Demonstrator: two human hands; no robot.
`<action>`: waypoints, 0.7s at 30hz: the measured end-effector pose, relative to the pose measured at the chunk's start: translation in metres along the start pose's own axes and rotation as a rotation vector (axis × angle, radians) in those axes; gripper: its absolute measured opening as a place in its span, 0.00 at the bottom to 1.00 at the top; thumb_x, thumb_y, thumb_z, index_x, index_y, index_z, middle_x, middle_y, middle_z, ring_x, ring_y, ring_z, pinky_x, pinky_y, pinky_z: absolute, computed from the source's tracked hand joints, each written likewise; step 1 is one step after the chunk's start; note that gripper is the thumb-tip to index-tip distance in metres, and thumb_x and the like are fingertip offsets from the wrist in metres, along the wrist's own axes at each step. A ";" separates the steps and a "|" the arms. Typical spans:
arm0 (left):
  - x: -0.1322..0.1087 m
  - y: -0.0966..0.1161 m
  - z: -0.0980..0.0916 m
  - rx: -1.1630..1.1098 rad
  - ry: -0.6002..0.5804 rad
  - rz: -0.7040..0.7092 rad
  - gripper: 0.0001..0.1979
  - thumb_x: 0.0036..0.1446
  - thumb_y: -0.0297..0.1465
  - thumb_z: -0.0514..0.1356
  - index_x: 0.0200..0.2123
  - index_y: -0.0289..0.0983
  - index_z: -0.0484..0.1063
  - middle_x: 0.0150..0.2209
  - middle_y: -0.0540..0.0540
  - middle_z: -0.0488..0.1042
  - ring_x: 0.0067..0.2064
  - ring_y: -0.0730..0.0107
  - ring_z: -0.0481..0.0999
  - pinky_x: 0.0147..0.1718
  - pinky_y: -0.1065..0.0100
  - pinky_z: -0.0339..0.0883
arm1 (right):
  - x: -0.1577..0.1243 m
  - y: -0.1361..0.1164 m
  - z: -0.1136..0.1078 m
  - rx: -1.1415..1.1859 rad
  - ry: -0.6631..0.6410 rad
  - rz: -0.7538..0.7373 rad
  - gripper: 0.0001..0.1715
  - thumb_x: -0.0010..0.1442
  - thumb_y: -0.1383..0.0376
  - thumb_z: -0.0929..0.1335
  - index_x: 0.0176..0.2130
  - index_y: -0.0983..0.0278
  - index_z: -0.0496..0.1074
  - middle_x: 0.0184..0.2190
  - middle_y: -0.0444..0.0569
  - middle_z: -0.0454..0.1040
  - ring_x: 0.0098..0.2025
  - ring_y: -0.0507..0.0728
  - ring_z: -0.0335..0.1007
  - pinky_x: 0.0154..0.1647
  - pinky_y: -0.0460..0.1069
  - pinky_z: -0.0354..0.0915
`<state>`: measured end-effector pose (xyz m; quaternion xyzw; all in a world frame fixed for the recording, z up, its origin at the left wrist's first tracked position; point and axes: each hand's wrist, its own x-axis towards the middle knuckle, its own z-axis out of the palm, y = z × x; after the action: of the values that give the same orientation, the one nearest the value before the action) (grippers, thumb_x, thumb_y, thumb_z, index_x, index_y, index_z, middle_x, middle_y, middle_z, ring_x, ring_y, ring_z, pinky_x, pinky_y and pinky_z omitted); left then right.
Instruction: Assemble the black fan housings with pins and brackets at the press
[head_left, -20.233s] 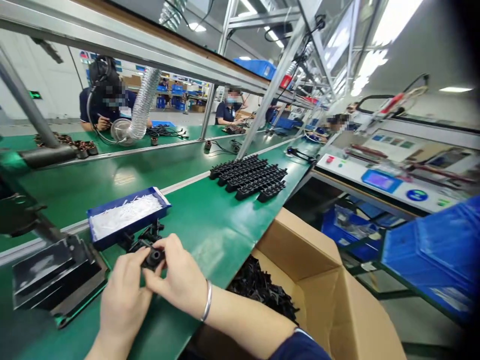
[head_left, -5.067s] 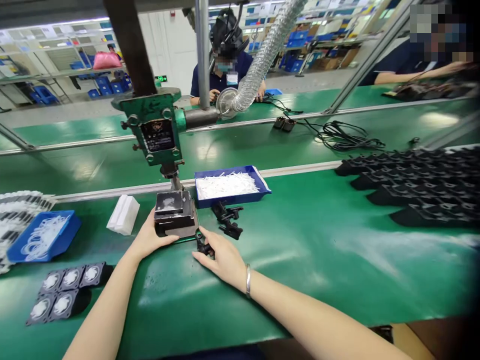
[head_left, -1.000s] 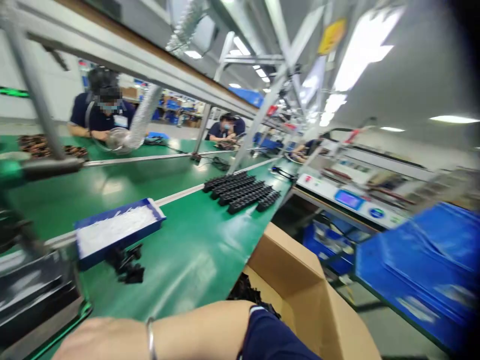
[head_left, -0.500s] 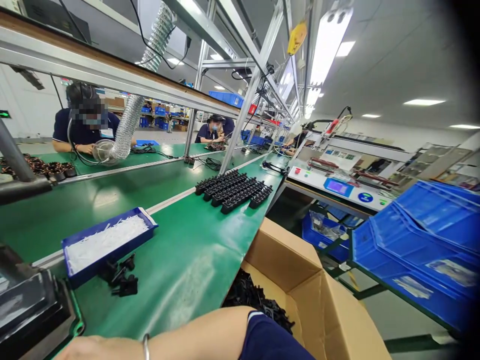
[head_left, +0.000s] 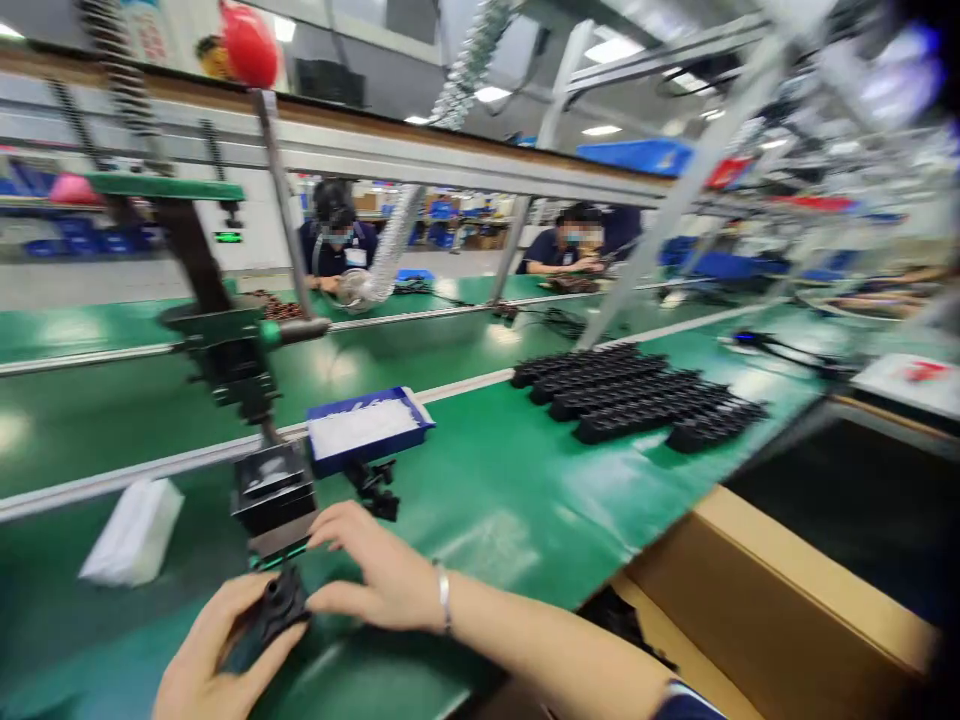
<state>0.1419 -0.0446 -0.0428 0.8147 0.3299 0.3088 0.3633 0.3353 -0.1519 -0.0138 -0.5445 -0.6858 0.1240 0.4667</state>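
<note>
My left hand (head_left: 214, 650) is closed around a black plastic part (head_left: 281, 598) with a round boss on top, low in the view. Just to its right, my right hand (head_left: 379, 575) has thumb and fingers apart. Its thumb tip comes close to the black part; blur hides whether they touch. Beyond both hands stands a hand press (head_left: 232, 345) with a dark block-like base (head_left: 276, 500). The right fingertips are beside that base. Several loose black parts (head_left: 379, 490) lie by a blue tray (head_left: 367, 458) of white strips.
Rows of black parts (head_left: 637, 395) stand on the green bench (head_left: 480, 545). A white packet (head_left: 133, 532) lies at left. An open cardboard box (head_left: 795, 590) with black parts sits at the right edge. Co-workers (head_left: 341, 240) sit across the bench.
The view has swung left, bringing the press and my left hand with the black part into sight. My right hand now shows fully, near that part.
</note>
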 end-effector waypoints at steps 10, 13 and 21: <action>0.109 0.053 -0.040 -0.192 0.006 0.212 0.21 0.51 0.38 0.69 0.45 0.39 0.69 0.43 0.46 0.76 0.43 0.63 0.79 0.47 0.58 0.75 | 0.123 -0.038 -0.129 -0.141 0.497 -0.225 0.16 0.64 0.59 0.69 0.50 0.60 0.66 0.49 0.53 0.67 0.51 0.58 0.68 0.50 0.55 0.71; 0.124 0.049 -0.032 -0.220 -0.051 0.215 0.20 0.51 0.38 0.69 0.44 0.39 0.68 0.41 0.47 0.76 0.43 0.64 0.79 0.47 0.59 0.75 | 0.190 -0.057 -0.155 -0.109 0.491 -0.338 0.30 0.61 0.56 0.71 0.58 0.59 0.59 0.54 0.53 0.65 0.53 0.57 0.69 0.54 0.55 0.70; 0.133 0.048 -0.035 -0.245 -0.118 0.219 0.21 0.50 0.38 0.69 0.44 0.38 0.68 0.41 0.47 0.77 0.42 0.64 0.79 0.46 0.61 0.75 | 0.213 -0.118 -0.167 -0.013 0.457 -0.477 0.40 0.64 0.64 0.67 0.66 0.50 0.45 0.67 0.44 0.53 0.41 0.49 0.74 0.40 0.50 0.73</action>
<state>0.2101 0.0452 0.0497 0.8121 0.1769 0.3361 0.4430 0.3966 -0.0690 0.2626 -0.3852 -0.6723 -0.1187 0.6209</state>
